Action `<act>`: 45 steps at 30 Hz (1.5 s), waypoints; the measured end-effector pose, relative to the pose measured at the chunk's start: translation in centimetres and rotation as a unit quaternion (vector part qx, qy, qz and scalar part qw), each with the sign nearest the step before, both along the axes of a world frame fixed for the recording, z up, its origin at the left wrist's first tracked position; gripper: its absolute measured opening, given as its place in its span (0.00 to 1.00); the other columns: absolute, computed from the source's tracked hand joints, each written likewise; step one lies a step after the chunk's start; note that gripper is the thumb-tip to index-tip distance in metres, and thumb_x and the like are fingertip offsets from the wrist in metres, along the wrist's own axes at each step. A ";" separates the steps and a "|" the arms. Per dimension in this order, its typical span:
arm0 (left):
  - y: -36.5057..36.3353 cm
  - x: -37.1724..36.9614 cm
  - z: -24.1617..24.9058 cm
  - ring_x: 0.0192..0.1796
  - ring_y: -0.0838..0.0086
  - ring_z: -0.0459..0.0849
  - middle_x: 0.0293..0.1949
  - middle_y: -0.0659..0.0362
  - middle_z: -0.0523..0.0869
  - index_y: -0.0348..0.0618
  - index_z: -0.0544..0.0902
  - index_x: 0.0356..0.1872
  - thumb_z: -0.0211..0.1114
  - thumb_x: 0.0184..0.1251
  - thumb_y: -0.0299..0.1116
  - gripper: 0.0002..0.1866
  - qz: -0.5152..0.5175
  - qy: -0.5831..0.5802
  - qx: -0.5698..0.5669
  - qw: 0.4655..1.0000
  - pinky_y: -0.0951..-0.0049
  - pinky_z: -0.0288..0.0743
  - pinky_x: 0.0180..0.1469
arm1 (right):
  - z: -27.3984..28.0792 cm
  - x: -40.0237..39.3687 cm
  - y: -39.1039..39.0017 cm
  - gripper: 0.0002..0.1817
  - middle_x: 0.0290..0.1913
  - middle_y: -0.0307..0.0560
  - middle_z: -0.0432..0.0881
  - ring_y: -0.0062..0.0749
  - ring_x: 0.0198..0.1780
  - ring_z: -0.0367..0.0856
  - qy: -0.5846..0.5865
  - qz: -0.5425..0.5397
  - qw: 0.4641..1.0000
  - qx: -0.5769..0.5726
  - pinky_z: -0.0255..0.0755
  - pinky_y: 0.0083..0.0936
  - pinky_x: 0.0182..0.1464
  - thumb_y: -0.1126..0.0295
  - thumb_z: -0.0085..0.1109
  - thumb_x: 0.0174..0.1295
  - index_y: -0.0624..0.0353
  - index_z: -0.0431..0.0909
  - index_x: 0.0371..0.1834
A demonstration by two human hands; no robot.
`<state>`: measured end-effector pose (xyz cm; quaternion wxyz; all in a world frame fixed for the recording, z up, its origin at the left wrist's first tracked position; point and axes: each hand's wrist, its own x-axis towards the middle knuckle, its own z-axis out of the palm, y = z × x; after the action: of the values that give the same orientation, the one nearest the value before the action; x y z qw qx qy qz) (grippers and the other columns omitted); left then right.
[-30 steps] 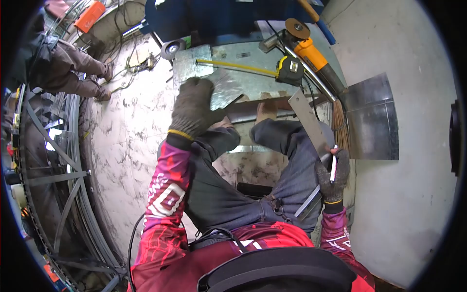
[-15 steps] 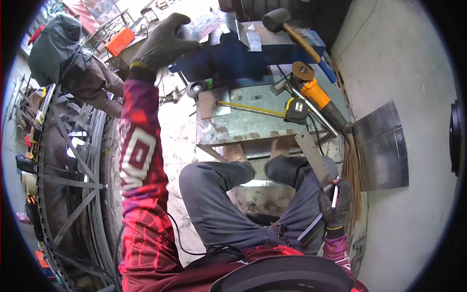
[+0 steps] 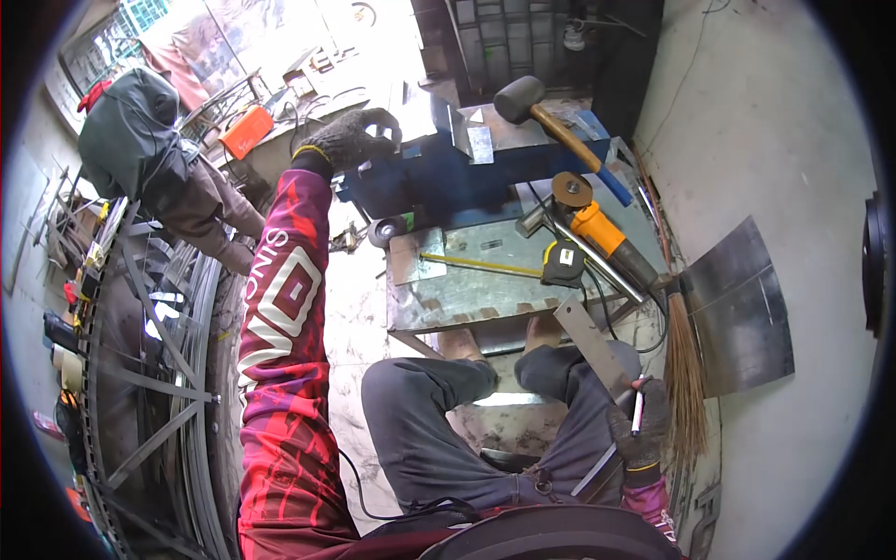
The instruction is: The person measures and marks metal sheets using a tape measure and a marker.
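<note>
My left hand (image 3: pixel 353 140), in a dark glove, reaches to the left end of the blue bench (image 3: pixel 420 177). Its thumb and fingers curve apart at the edge of a bright metal sheet (image 3: pixel 411 110); I cannot make out whether they grip it. My right hand (image 3: pixel 642 425), gloved too, is by my right thigh, closed around a metal square (image 3: pixel 593 350) and a white marker (image 3: pixel 637 413). On the low metal table (image 3: pixel 485 303) lie a yellow tape measure (image 3: pixel 564 263), partly pulled out over a small plate (image 3: pixel 411 257), and an orange angle grinder (image 3: pixel 597 230).
A mallet (image 3: pixel 551 126) and cut metal pieces lie on the blue bench. A straw broom (image 3: pixel 686 373) and a large sheet (image 3: pixel 737 313) lean at the right wall. Another person (image 3: pixel 140 140) bends over at the left, beside a rack of metal bars (image 3: pixel 201 467).
The view has tilted up, showing more beyond the bench. My left hand has moved forward to the metal sheet at the bench. My right hand keeps its hold on the square and marker.
</note>
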<state>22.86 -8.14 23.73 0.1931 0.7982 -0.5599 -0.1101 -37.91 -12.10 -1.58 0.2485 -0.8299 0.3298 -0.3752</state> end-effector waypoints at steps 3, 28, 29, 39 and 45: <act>0.6 -1.2 -1.0 0.59 0.60 0.87 0.54 0.53 0.88 0.46 0.86 0.55 0.76 0.64 0.42 0.21 -0.031 -0.113 -0.105 0.988 0.59 0.80 0.61 | -0.3 0.5 0.0 0.27 0.48 0.53 0.83 0.54 0.53 0.83 -0.022 0.004 1.000 -0.022 0.76 0.45 0.58 0.66 0.76 0.51 0.60 0.79 0.55; 30.5 -39.9 -19.9 0.30 0.74 0.83 0.30 0.55 0.85 0.41 0.75 0.65 0.72 0.73 0.38 0.25 0.210 0.299 -0.027 0.930 0.65 0.76 0.35 | 6.6 3.4 4.7 0.23 0.40 0.52 0.86 0.54 0.41 0.86 0.054 0.371 0.927 -0.032 0.79 0.47 0.47 0.57 0.80 0.57 0.58 0.85 0.50; 30.6 -39.6 -19.5 0.30 0.75 0.83 0.31 0.55 0.86 0.42 0.75 0.65 0.72 0.74 0.37 0.24 0.208 0.314 0.004 0.926 0.66 0.76 0.34 | 6.7 3.1 4.9 0.24 0.41 0.53 0.86 0.54 0.41 0.86 0.052 0.364 0.929 -0.025 0.79 0.47 0.46 0.59 0.80 0.56 0.59 0.85 0.51; 20.9 -21.1 -17.3 0.48 0.59 0.89 0.48 0.49 0.87 0.36 0.84 0.56 0.75 0.70 0.34 0.18 0.035 0.068 -0.129 0.989 0.63 0.84 0.52 | 8.5 9.5 -1.1 0.15 0.47 0.56 0.86 0.48 0.46 0.87 -0.116 0.260 0.957 -0.048 0.80 0.38 0.49 0.76 0.59 0.74 0.64 0.81 0.62; 8.1 -10.0 -18.6 0.71 0.42 0.77 0.70 0.40 0.77 0.44 0.71 0.73 0.84 0.52 0.37 0.45 0.024 -0.135 0.019 0.990 0.49 0.75 0.71 | 6.8 12.1 -1.5 0.16 0.45 0.53 0.88 0.47 0.43 0.89 -0.054 0.284 0.954 -0.086 0.82 0.39 0.48 0.85 0.66 0.60 0.61 0.83 0.52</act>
<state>12.86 0.01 5.09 0.1036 0.8222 -0.5596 -0.0072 -25.78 -13.64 5.24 0.2901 -0.8860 0.0336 -0.3601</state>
